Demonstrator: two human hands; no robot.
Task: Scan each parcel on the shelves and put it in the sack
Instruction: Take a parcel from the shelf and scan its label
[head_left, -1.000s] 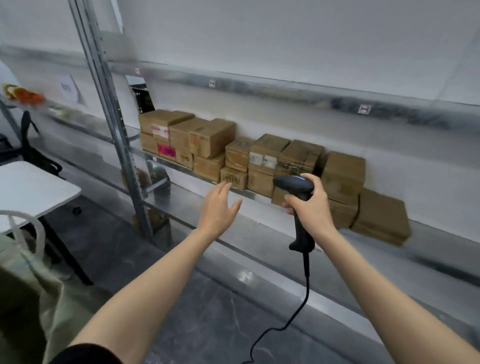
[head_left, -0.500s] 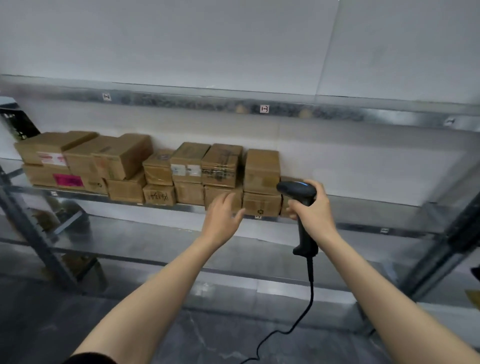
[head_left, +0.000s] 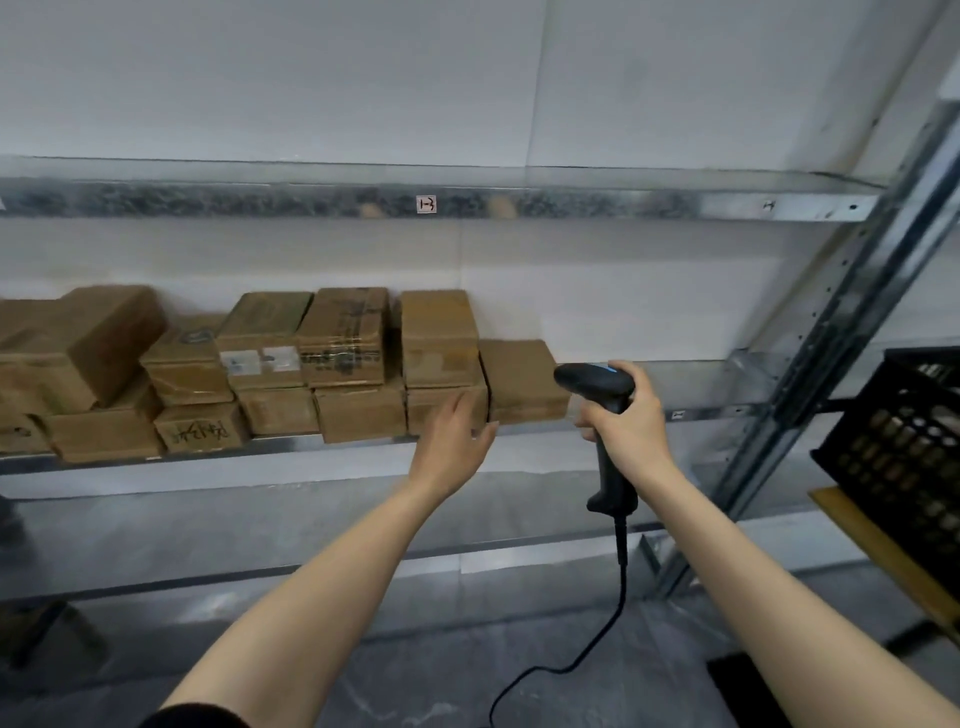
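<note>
Blk sleeve, L arm.

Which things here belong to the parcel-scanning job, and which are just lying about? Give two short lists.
Belong to the job:
parcels stacked on the shelf; scanner gripped in the right hand; left hand, open, held out towards the parcels.

Just lying about:
black crate at the right; label on the upper shelf rail.

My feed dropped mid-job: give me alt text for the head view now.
The person's left hand, fingers open, reaches toward brown cardboard parcels stacked on a metal shelf, while the right hand grips a black corded scanner beside the rightmost parcel. A black crate sits at far right.
</note>
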